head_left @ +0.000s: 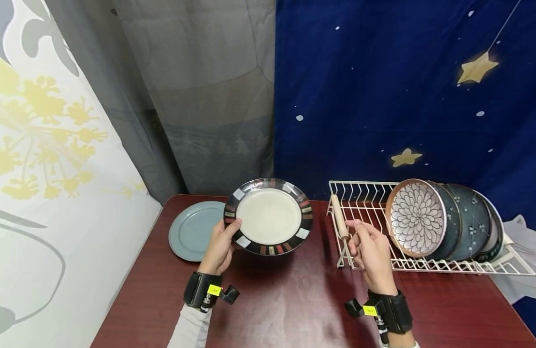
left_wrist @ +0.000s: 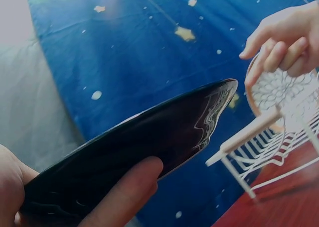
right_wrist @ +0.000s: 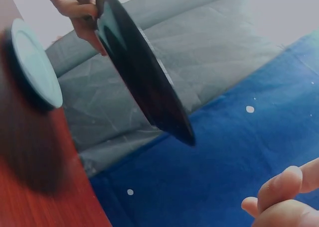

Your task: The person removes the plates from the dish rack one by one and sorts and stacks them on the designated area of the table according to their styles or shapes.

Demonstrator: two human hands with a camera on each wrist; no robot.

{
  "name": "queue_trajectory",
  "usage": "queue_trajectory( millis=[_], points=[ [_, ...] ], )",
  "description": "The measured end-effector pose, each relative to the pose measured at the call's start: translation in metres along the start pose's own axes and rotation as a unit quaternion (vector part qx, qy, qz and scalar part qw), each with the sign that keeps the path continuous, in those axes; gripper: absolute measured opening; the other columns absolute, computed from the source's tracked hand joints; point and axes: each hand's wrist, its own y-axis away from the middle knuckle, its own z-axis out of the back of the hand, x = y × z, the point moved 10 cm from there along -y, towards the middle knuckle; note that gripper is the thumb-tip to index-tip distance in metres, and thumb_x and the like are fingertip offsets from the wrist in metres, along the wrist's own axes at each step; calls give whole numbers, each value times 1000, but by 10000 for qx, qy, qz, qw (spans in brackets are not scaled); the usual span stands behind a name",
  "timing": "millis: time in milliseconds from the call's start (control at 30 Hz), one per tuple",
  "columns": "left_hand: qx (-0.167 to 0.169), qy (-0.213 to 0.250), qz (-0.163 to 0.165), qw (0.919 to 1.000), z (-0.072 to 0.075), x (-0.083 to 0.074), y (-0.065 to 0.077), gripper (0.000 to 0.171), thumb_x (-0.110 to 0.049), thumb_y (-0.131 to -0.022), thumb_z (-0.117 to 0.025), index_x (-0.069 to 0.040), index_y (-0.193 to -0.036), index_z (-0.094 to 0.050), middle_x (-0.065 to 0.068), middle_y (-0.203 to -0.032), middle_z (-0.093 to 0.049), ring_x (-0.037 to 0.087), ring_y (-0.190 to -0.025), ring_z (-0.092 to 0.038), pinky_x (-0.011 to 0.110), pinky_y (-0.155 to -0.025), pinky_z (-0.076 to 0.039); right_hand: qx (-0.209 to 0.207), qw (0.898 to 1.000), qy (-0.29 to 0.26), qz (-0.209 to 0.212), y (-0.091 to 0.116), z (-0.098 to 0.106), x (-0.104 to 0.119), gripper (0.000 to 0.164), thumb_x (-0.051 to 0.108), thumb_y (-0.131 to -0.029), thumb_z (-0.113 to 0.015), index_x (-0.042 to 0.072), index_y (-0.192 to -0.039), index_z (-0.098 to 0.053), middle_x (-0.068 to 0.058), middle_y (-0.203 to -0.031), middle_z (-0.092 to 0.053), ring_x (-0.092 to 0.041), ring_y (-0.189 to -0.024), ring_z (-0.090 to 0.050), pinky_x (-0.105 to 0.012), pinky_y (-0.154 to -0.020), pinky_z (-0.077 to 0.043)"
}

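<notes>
A plate (head_left: 269,216) with a cream centre and a dark, patchwork-patterned rim is held tilted above the table by my left hand (head_left: 219,247). The left thumb lies on its upper face, and fingers support the dark underside (left_wrist: 149,137) in the left wrist view. My right hand (head_left: 370,249) holds nothing; its fingers are loosely curled beside the wooden handle (head_left: 339,216) of a white wire dish rack (head_left: 368,187). Behind the held plate, a blue-grey plate (head_left: 191,234) lies flat on the table.
Several plates and bowls stand on edge in the rack's right part, a flower-patterned one (head_left: 417,217) foremost. The reddish-brown table (head_left: 276,299) meets a grey curtain (head_left: 207,121) and a blue star curtain (head_left: 359,96) at the back. A white patterned sheet (head_left: 67,193) borders the left.
</notes>
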Motion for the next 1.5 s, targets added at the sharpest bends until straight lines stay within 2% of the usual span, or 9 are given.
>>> queue_trajectory(
  millis=[300, 600, 733, 833, 1067, 1267, 1500],
  points=[
    [-433, 229, 6, 9988, 40, 2, 4, 42, -20, -95, -50, -9, -134, -39, 15, -119, -50, 20, -97, -58, 36, -74, -54, 48, 9999, -76, -81, 0, 2, -6, 51, 32, -95, -50, -14, -116, -48, -1, -48, -43, -4, -27, -27, -38, -26, -8],
    [-856, 170, -334, 9956, 81, -3, 12, 40, -19, -96, -48, -2, -132, -37, 14, -123, -45, 19, -105, -52, 26, -82, -50, -114, 9999, 62, -96, 0, 10, -8, 44, 34, -94, -52, -6, -111, -55, -1, -48, -44, -4, -27, -28, -43, -30, -5],
    [-1002, 144, -404, 9940, 99, -3, 16, 42, -19, -97, -47, 0, -132, -36, 14, -124, -45, 18, -106, -51, 25, -82, -49, -170, 9996, 182, -92, 0, 14, -9, 44, 34, -93, -52, -6, -112, -56, -1, -48, -44, -4, -28, -28, -41, -27, -8],
    [-1138, 64, -347, 9929, 111, -1, 19, 43, -21, -97, -46, -1, -133, -35, 13, -122, -46, 16, -101, -54, 26, -78, -51, -158, 9997, 173, -69, 1, 16, -8, 46, 33, -94, -52, -8, -112, -55, 0, -48, -44, -4, -28, -28, -38, -25, -9],
    [-1818, -188, -128, 9831, 141, 6, 27, 41, -26, -95, -51, -1, -127, -40, 9, -106, -53, 10, -77, -58, 23, -64, -51, -92, 9998, 159, -55, 2, 17, -8, 47, 32, -94, -50, -11, -115, -52, 0, -48, -43, -5, -27, -27, -39, -26, -8],
    [-1988, -219, -92, 9798, 157, 10, 30, 41, -24, -96, -49, -2, -129, -40, 10, -111, -52, 13, -86, -61, 32, -67, -55, -9, 9998, 171, -34, 6, 13, -2, 46, 28, -96, -48, -14, -116, -49, -1, -48, -43, -5, -27, -27, -44, -32, -4],
    [-2064, -244, 1, 9782, 166, 15, 31, 41, -22, -97, -46, 1, -130, -36, 12, -113, -50, 14, -91, -62, 36, -70, -55, -34, 9999, 88, -48, 6, 15, -5, 45, 28, -96, -49, -12, -116, -50, -1, -48, -43, -5, -27, -27, -40, -27, -7]
  ],
)
